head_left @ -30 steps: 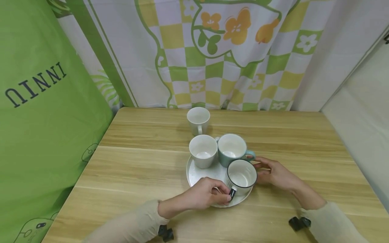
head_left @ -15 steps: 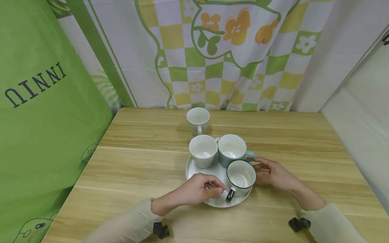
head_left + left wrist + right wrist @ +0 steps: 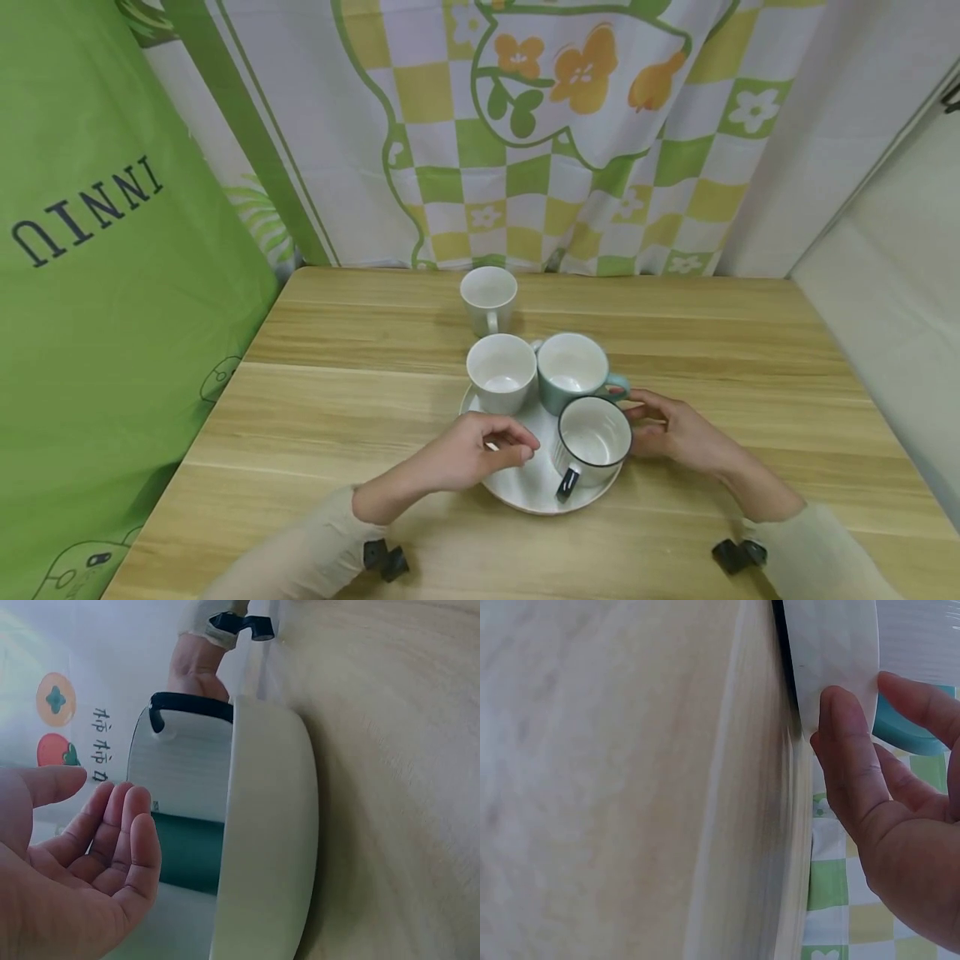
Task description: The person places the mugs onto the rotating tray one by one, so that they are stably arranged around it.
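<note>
A shallow white plate bears three mugs. At its right stands a white mug with a dark rim and a black-tipped handle; behind that is a teal mug, and at the left a plain white mug. My left hand hovers over the plate's left front, loosely curved, holding nothing. In the left wrist view its fingers are apart from the plate wall. On the other side my right hand lies near the dark-rimmed mug; in the right wrist view its relaxed fingers rest against the plate's outer wall.
Another white mug stands on the wooden table behind the plate, its handle facing me. A checked, flowered curtain hangs at the table's far edge. Green cloth closes off the left side, and a pale wall stands to the right.
My left hand has let go of the dark-rimmed mug's handle and moved left, away from it. The mugs and my right hand stay almost where they were.
</note>
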The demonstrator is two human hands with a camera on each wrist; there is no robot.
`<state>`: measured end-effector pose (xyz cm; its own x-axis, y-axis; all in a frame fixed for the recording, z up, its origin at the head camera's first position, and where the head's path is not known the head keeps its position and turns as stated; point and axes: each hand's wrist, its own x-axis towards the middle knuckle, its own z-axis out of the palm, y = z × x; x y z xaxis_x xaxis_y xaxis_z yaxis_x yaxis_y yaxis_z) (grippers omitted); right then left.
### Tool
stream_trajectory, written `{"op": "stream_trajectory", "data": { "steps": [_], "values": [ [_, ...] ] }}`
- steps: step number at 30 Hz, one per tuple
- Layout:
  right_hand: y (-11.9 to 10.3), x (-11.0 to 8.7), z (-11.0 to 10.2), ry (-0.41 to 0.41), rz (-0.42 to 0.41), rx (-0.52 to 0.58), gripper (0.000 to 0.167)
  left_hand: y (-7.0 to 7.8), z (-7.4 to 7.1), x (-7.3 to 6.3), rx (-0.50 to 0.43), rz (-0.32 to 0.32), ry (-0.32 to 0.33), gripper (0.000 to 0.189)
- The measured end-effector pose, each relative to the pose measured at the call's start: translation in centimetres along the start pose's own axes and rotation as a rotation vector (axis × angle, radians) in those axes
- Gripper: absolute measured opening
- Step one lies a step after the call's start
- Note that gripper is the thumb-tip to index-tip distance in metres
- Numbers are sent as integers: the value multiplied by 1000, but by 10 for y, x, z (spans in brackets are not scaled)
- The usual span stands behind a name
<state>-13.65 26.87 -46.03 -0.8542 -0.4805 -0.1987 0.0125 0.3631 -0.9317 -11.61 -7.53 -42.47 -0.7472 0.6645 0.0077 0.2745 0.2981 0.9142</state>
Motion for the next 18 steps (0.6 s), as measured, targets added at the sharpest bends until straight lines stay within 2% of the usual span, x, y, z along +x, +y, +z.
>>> {"op": "stream_trajectory", "data": {
  "steps": [7, 18],
  "values": [
    [1, 0, 1, 5, -2, 0, 77, 4, -14, -2, -29, -27, 29, 23],
    [3, 0, 1, 6, -11, 5, 77, 12, -34, -2, -18, -49, 83, 18]
  ]
}}
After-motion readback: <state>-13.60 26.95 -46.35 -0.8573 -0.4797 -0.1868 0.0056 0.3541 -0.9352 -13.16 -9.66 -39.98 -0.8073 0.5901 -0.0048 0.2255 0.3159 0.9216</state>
